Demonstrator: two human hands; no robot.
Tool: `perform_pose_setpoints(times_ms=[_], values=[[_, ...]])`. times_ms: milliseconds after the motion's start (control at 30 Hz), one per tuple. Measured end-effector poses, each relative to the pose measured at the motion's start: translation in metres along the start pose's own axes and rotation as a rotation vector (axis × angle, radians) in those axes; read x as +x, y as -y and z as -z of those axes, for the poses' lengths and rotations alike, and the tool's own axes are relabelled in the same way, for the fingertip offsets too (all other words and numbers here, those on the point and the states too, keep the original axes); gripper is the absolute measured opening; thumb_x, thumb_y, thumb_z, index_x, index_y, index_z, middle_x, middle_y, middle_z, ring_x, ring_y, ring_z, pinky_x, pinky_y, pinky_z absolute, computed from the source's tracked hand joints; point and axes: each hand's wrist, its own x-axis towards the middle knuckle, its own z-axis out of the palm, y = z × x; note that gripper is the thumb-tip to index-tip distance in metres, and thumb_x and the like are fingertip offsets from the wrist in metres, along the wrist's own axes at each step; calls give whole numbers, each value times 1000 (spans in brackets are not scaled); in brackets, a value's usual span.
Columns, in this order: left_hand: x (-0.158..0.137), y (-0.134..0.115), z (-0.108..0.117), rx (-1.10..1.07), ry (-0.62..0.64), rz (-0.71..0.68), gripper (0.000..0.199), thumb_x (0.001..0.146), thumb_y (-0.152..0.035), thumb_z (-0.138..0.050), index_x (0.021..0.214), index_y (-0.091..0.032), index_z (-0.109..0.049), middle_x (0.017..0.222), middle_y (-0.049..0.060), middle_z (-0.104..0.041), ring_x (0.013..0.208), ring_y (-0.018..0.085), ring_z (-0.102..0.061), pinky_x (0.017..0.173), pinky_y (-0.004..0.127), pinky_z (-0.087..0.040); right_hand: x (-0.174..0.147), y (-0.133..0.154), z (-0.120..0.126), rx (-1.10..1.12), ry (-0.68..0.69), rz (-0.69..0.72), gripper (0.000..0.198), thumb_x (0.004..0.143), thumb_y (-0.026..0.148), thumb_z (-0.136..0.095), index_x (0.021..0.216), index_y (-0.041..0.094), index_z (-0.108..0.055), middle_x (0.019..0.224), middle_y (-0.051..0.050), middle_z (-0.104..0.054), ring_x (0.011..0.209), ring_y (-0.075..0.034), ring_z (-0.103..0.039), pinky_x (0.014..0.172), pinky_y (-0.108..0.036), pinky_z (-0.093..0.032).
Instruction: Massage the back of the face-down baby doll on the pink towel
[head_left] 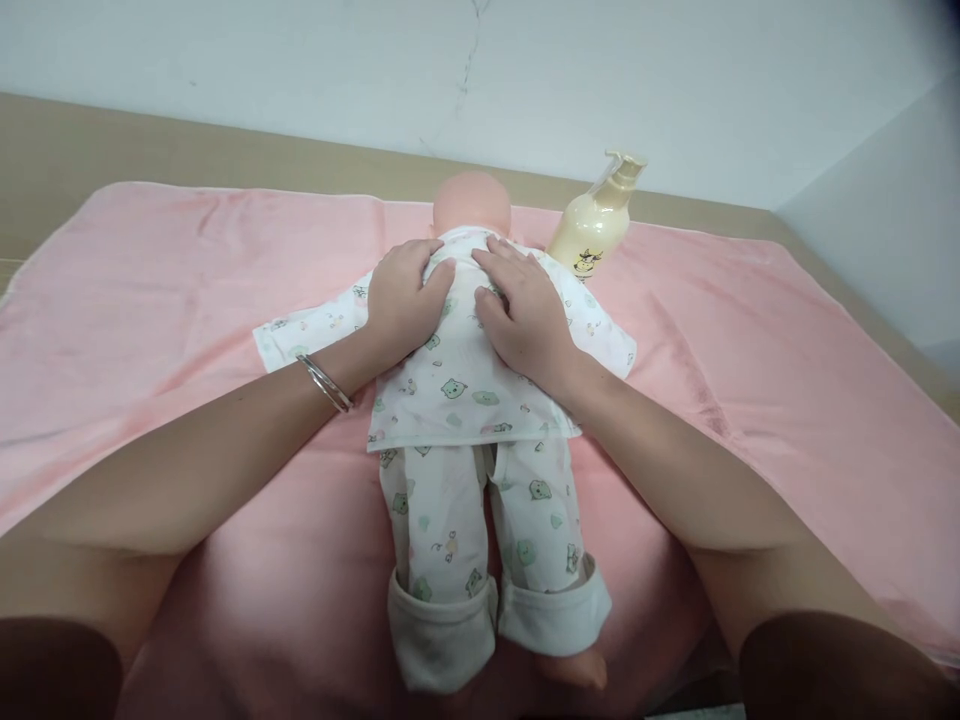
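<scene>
A baby doll (471,200) lies face down, its head away from me. It wears a white printed top (465,400) and matching trousers (450,530) with turned-up cuffs; one foot (574,668) shows below the right cuff. My left hand (409,295) rests flat on the left side of its upper back, fingers toward the shoulder. On the other side of the back lies my right hand (525,310), its fingers stretched out and slightly spread. Neither hand grasps anything. The doll's face is hidden.
A pink blanket (187,270) covers the surface under the doll. Beyond the doll's right shoulder stands a cream pump bottle (596,220) with a cow picture, partly behind the sleeve. A wooden edge (300,150) and a pale wall (300,60) are at the back.
</scene>
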Motion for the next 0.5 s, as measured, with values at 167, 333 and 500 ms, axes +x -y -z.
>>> perform_pose_setpoints(times_ms=[167,333,500], values=[[-1,-1,1,-26,0,-9,36,93,-30,-44,116,-19,-68,122,7,-71,111,25,-64,105,42,-49,0,-1,0,2,2,-8,53,86,19,-41,136,15,-57,153,-11,-51,147,-26,-41,125,-54,-29],[-1,-2,1,-32,7,-5,36,93,-30,-44,116,-19,-68,122,8,-71,110,25,-64,104,42,-49,1,-1,1,-1,4,-4,53,86,20,-41,136,13,-57,153,-12,-50,147,-26,-41,124,-54,-30],[-1,-3,1,-34,10,-6,37,92,-29,-44,117,-16,-68,124,9,-70,111,26,-64,103,43,-49,0,-2,-1,1,-5,-4,54,86,19,-41,137,13,-57,153,-12,-50,147,-26,-41,125,-54,-30]])
